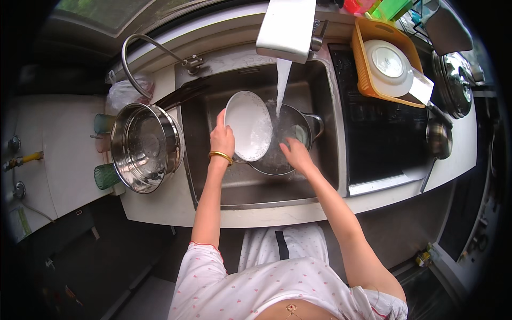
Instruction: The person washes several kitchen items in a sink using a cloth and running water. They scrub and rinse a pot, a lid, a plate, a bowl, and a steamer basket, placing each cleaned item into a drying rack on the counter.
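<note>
Tilted on its side over the sink, a white bowl (249, 126) with a patterned rim is gripped at its left edge by my left hand (222, 141). Just right of it, my right hand (297, 155) reaches over a metal pot (276, 162) in the sink, fingers apart. Water (283, 82) runs from the wide faucet (286, 32) into the pot. A pale greenish thing (300, 134) lies in the pot near my right fingertips; I cannot tell what it is. The bowl hides the pot's left part.
A large steel pot (146, 148) stands left of the sink (262, 203), beside green glasses (106, 177). A curved thin faucet (130, 60) rises behind. To the right are a black cooktop (378, 140), an orange basket (362, 76) with white dishes (388, 66), a cleaver (420, 86) and a small saucepan (439, 138).
</note>
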A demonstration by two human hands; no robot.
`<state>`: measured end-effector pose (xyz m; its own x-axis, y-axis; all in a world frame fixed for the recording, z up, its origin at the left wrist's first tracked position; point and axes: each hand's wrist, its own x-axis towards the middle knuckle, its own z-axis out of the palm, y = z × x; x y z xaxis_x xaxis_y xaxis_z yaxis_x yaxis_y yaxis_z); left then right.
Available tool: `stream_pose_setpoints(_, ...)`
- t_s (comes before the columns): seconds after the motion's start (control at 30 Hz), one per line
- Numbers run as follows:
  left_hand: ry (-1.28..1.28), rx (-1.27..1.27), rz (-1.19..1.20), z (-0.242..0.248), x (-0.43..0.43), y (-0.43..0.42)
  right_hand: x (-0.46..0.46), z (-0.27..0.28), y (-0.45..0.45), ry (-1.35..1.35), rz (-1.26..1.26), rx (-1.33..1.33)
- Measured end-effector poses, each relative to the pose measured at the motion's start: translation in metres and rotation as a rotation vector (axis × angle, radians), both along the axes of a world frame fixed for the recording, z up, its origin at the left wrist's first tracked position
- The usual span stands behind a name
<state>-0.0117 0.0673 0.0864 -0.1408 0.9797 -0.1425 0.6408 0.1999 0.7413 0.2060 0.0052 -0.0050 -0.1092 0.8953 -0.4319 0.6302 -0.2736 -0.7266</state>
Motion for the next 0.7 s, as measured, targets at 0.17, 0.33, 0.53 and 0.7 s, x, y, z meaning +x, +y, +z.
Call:
stream_pose_setpoints(0.17, -0.822, -0.399, 0.378, -0.007, -0.001, -0.014, 0.000, 0.086, 0.032, 0.840, -0.467, -0.440)
stream_pose_setpoints(0.33, -1.260, -0.654, 0.370, -0.067, 0.038, -0.061, 0.029, 0.116, 0.048, 0.471, -0.351, -0.158)
stream_pose_setpoints(0.53, -0.758, -0.435, -0.042, -0.058, 0.053, 0.013, 0.053, 0.154, 0.044, 0.249, -0.035, -0.060)
stream_pose_setpoints(0.7, -0.670, -0.393, -0.216, -0.042, 0.040, 0.044, 0.067, 0.153, 0.056, 0.351, -0.087, 0.180)
